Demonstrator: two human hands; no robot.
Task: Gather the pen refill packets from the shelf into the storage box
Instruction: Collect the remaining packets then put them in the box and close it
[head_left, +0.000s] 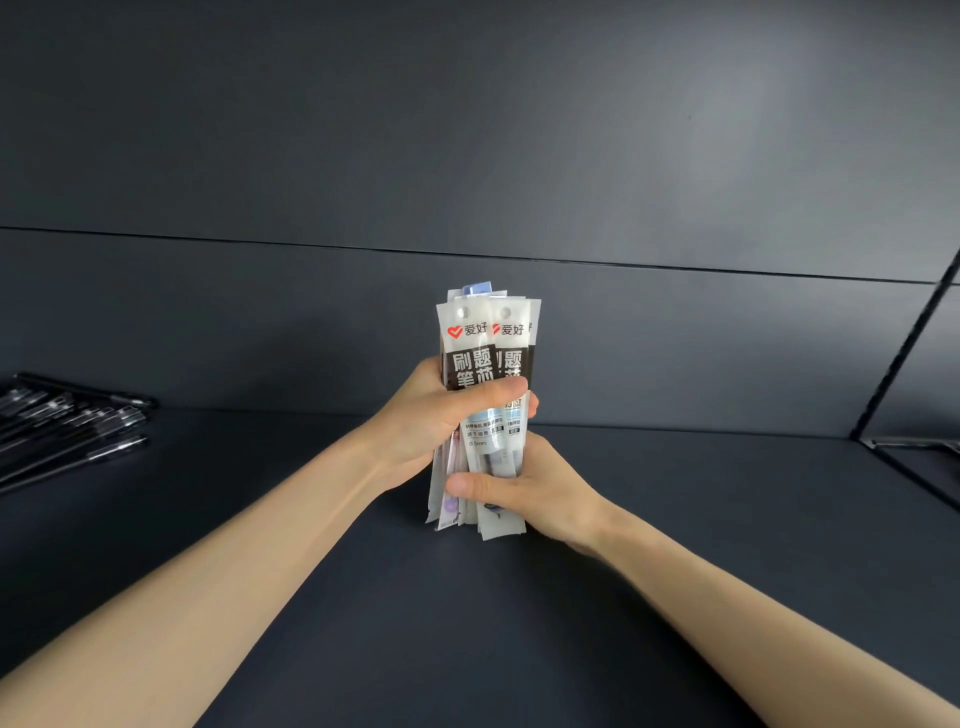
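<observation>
I'm facing a dark grey shelf (467, 634), matte back panel (363, 130) with one horizontal seam (311, 244). Black pens (67, 421) piled far left, divider (906, 348) at right. Soft glare upper right.

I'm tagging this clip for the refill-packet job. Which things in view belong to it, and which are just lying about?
Belongs to the job: bundle of pen refill packets, held upright; left hand gripping its middle; right hand gripping its lower part; shelf beneath.
Lying about: black pens, heaped at the shelf's left edge.
No storage box is in view.
</observation>
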